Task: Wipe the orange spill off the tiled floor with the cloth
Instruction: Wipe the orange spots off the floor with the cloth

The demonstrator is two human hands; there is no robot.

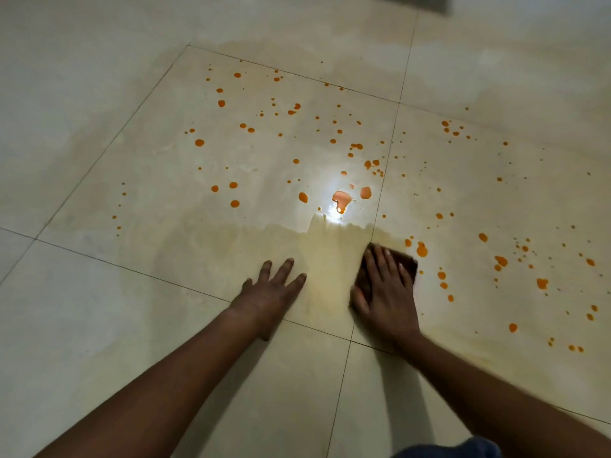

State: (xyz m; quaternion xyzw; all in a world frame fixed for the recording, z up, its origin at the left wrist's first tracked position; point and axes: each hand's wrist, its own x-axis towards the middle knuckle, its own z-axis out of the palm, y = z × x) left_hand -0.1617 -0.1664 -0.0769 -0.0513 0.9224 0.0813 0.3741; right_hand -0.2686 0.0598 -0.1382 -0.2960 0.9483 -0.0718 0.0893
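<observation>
1. Under the right hand (386,292), the dark cloth (409,264) lies on the tiled floor (132,292), mostly hidden by flat, pressing fingers.
2. Orange spill (341,198) drops scatter beyond and right of it.
3. Left hand (271,292) rests flat, released, holding nothing.

This is an indoor room, most likely in a home, though which room cannot be told. The tiled floor (132,309) fills nearly the whole view: large, square, cream tiles with a polished face, set apart by thin dark grout lines (125,267). A white glare (332,211) on the tiles is the reflection of a lamp overhead, which shows the space is roofed and lit. Far beyond the glare, at the upper edge, stands a dark straight-sided edge (436,3), too cropped to identify.
</observation>
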